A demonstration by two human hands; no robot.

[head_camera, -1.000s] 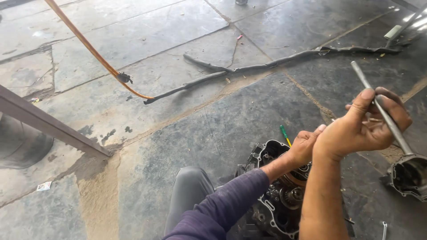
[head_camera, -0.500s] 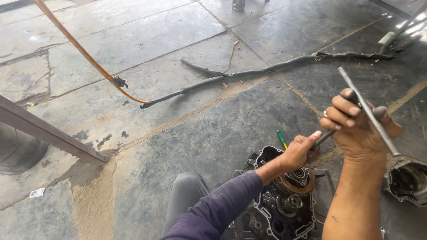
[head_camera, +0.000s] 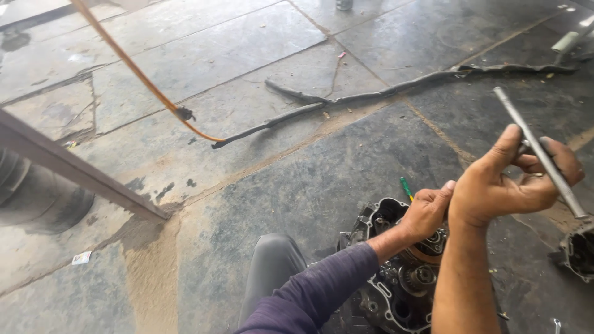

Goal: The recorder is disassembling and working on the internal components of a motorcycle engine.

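My right hand [head_camera: 513,179] is raised and closed around a long grey metal rod [head_camera: 537,151] that slants from upper left to lower right. Below it, my left hand [head_camera: 427,213] rests on an open engine case [head_camera: 396,278] full of gears on the stone floor, fingers curled on its top edge. What the left fingers grip is hidden. A green-handled tool [head_camera: 405,187] lies just behind the case. My purple sleeve [head_camera: 315,294] and grey-trousered knee [head_camera: 272,266] fill the lower middle.
A second metal engine part [head_camera: 578,250] lies at the right edge. A long dark hose [head_camera: 371,96] and an orange cord [head_camera: 133,68] cross the stone floor beyond. A grey metal bar [head_camera: 74,167] and a dark tyre [head_camera: 37,198] are at the left.
My right hand has turned the rod slightly and shifted a little lower and right. My left hand stays on the engine case. The view has drifted slightly.
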